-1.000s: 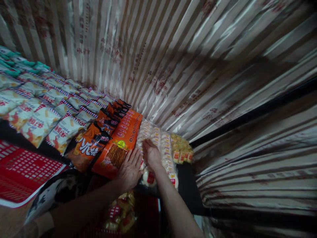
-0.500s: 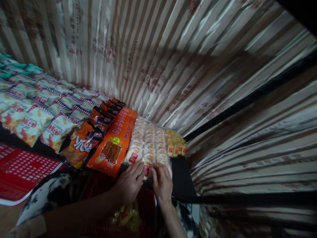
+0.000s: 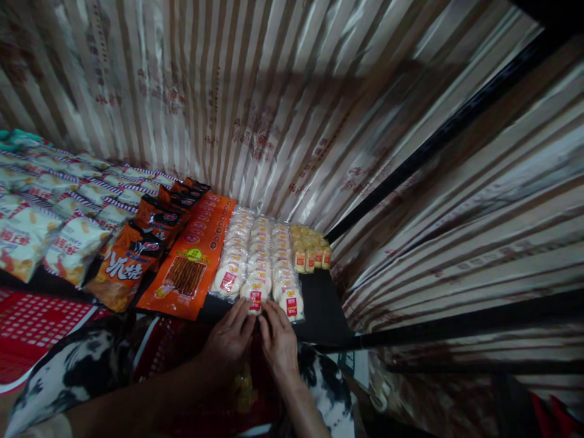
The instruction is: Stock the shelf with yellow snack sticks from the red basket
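Several overlapping rows of clear packets with round white crackers lie on a black shelf. The front cracker packet of the middle row (image 3: 255,294) is between my hands. My left hand (image 3: 232,336) has its fingertips closed on the packet's lower left edge. At the lower right edge, my right hand (image 3: 279,340) pinches with thumb and fingers. Beside it on the right lies another front cracker packet (image 3: 290,304), and on the left a third packet (image 3: 228,277), both untouched. My thumbs are partly hidden.
Left of the crackers lie a big orange snack bag (image 3: 191,261), black-and-orange bags (image 3: 125,264) and white snack bags (image 3: 75,243). Small yellow packets (image 3: 310,252) stand at right. Red baskets (image 3: 41,325) sit below the black shelf (image 3: 322,310). A striped curtain (image 3: 255,109) hangs behind, crossed by dark bars.
My right hand has come off the right row toward the middle packet, uncovering the right front packet. Both hands sit closer together at the shelf's front edge. The view has shifted slightly.
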The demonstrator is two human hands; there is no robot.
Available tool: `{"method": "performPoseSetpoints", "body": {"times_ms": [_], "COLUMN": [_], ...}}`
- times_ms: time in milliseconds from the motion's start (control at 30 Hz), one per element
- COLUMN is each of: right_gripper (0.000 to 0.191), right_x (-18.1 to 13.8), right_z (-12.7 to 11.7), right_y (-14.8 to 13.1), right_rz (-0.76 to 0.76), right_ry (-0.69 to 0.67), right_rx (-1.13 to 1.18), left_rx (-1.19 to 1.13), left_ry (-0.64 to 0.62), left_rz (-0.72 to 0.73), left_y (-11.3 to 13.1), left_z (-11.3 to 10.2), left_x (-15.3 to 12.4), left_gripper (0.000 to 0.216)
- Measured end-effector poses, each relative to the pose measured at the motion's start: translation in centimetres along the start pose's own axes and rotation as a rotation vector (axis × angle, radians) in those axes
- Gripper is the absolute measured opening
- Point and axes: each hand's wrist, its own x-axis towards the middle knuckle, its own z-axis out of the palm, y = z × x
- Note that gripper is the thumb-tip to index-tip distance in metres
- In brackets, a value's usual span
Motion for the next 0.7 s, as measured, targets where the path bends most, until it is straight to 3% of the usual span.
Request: {"method": "performPoseSetpoints", "body": {"times_ms": [300, 700], "right_gripper": [0.034, 0.037], "right_x": [-1.3, -0.9], "right_z": [0.1, 0.6], "right_y": [0.6, 0.2], "right_rz": [-0.069, -0.085], "right_ry": [-0.026, 0.054], "right_rx": [-0.011, -0.035], "left_rx": [-0.019, 0.054], "left_ry": [-0.027, 0.083], "left_rz": [-0.024, -0.058], "left_y": [0.2, -0.5], "left_z": [0.7, 1.6], "left_x": [1.6, 1.1], "left_gripper": [0.034, 0.034]}}
